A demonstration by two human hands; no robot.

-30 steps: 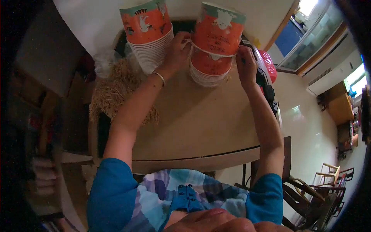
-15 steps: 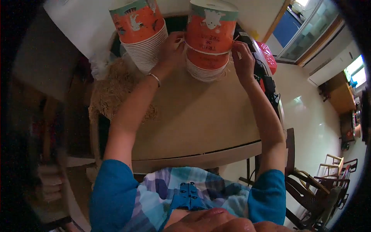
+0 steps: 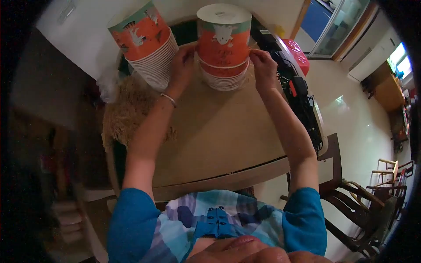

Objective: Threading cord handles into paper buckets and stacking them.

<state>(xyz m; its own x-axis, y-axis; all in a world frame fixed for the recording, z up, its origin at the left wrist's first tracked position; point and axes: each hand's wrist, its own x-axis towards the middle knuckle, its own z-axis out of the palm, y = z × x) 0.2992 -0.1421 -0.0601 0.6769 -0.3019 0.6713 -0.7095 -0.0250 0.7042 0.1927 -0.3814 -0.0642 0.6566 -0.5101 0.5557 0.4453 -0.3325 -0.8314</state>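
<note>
A stack of orange paper bowls [image 3: 223, 48], printed with a pale animal figure and showing many white rims nested at its foot, stands upside down at the far middle of the round wooden table [image 3: 219, 136]. The left hand [image 3: 182, 65] presses against the stack's left side, fingers curled round the rims, and the right hand [image 3: 262, 65] meets it from the right, fingertips pinched at the edge where the top bowl overlaps those beneath; whether they grip one rim or only rest on it I cannot tell. Held from both sides like this, the tall stack is kept from tipping or sliding. A silver bangle [image 3: 168, 99] sits on the left wrist. Just to the left a second stack of the same bowls [image 3: 144, 44] leans away, untouched. Beside it lies a heap of straw-coloured shredded filling [image 3: 125, 114]. Along the right edge run black cables [image 3: 298, 92] and a red box [image 3: 297, 55]; a dark wooden chair [image 3: 351, 206] stands on the pale floor.
</note>
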